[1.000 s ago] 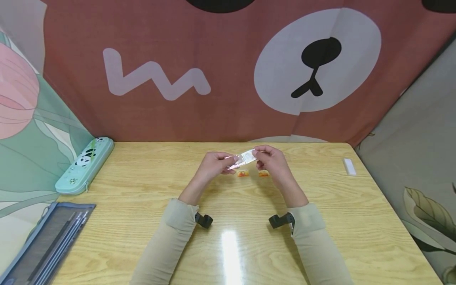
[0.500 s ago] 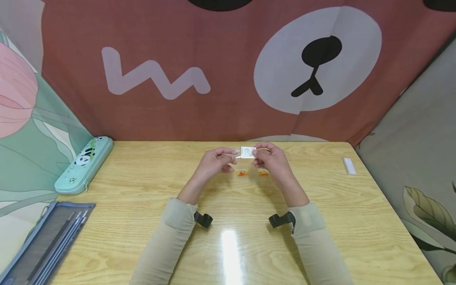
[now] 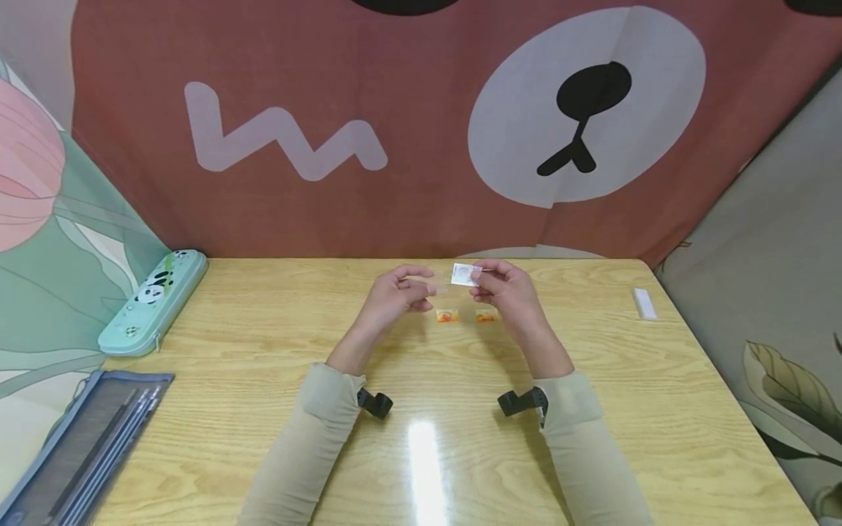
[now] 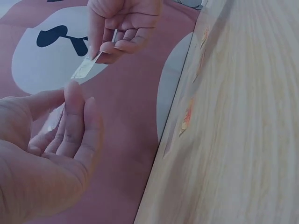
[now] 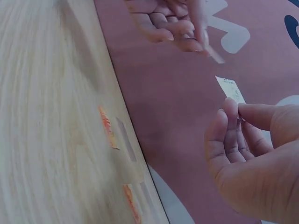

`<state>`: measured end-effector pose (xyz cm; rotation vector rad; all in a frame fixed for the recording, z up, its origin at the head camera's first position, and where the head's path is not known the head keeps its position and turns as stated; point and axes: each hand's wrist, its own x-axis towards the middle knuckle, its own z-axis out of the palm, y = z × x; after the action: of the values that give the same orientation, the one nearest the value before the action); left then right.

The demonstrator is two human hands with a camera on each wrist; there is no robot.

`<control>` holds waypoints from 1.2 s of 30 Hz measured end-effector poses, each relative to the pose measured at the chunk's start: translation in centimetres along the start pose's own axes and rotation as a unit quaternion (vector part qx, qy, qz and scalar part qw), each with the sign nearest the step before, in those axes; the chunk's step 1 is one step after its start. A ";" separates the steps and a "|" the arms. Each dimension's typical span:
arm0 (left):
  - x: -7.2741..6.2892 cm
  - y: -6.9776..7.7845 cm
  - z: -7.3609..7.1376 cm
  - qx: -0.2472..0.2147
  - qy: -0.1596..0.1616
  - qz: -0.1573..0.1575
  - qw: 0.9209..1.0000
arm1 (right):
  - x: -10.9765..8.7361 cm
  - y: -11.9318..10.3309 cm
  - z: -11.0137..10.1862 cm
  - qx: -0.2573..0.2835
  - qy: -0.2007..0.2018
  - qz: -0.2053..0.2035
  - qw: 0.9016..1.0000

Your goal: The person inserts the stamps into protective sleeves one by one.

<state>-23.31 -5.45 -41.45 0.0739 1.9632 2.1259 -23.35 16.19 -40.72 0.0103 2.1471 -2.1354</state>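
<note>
Over the far part of the table, both hands are raised and a short gap apart. My right hand [image 3: 506,288] pinches a small white printed slip [image 3: 464,275] between thumb and fingers; its free end points toward the left hand in the right wrist view. My left hand [image 3: 397,294] pinches a strip of clear film [image 5: 216,56], faint in the head view. Slip and film are apart. Two small orange-and-yellow printed pieces, a left one [image 3: 447,315] and a right one [image 3: 487,315], sit on the table below the hands.
A mint panda pencil case [image 3: 154,303] lies at the table's far left. Nearer on that side is a blue-edged mesh pouch [image 3: 99,438] with pencils inside. A white block [image 3: 645,305] lies near the right edge. A printed curtain [image 3: 421,204] hangs behind the wooden table [image 3: 296,321].
The shiny clear film, earlier joined to the white slip between both hands, has come off to the left. The right hand keeps the slip, now farther from the left hand's fingers.
</note>
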 end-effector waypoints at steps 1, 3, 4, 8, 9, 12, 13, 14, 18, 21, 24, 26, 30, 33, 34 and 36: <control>0.0 0.0 0.0 -0.003 0.004 0.000 1.000 | 0.0 0.0 0.1 0.000 -0.001 0.002 1.000; 0.0 0.0 0.0 -0.001 0.012 -0.001 1.000 | 0.1 0.1 0.3 0.001 -0.011 0.005 1.000; 0.1 0.0 0.0 0.002 0.015 -0.002 1.000 | 0.1 0.1 0.4 0.003 -0.017 0.007 1.000; 0.2 -0.1 -0.1 0.016 0.027 -0.009 0.999 | 0.1 0.2 0.7 0.016 -0.024 0.014 0.999; 0.3 -0.1 -0.2 0.019 0.029 -0.009 0.999 | 0.1 0.2 0.7 0.018 -0.022 0.015 0.999; 0.3 -0.1 -0.2 0.025 0.035 -0.008 0.999 | 0.1 0.2 0.7 0.012 -0.020 0.014 1.000; 0.2 -0.1 -0.3 0.027 0.037 -0.006 0.999 | 0.0 0.2 0.7 0.007 -0.019 0.012 1.000; 0.2 -0.1 -0.3 0.028 0.039 -0.004 0.999 | 0.0 0.2 0.6 0.002 -0.019 0.011 1.000; 0.1 -0.1 -0.4 0.032 0.042 0.000 0.999 | 0.0 0.2 0.5 -0.011 -0.023 0.009 1.000; 0.1 0.0 -0.4 0.025 0.045 -0.005 0.999 | 0.0 0.1 0.5 -0.012 -0.026 0.008 1.000; 0.1 0.1 -0.4 0.017 0.048 -0.007 0.999 | 0.0 0.1 0.4 -0.010 -0.024 0.004 1.000; 0.1 0.1 -0.4 0.013 0.047 -0.006 0.999 | 0.0 0.1 0.3 -0.010 -0.020 0.002 1.000; 0.1 0.1 -0.3 0.010 0.040 -0.007 0.999 | 0.0 0.1 0.2 -0.016 -0.017 0.001 1.000; 0.0 0.2 -0.3 0.013 0.040 -0.007 0.999 | 0.1 0.1 0.3 -0.024 -0.022 0.000 0.999; 0.0 0.2 -0.3 0.014 0.040 -0.007 0.999 | 0.1 0.1 0.3 -0.025 -0.023 0.000 0.999; 0.0 0.3 -0.3 0.016 0.041 -0.009 0.999 | 0.1 0.0 0.3 -0.028 -0.022 0.001 0.999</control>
<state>-23.44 -5.74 -41.21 -0.0246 2.0365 2.1184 -23.38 15.88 -40.74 -0.0393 2.1798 -2.0546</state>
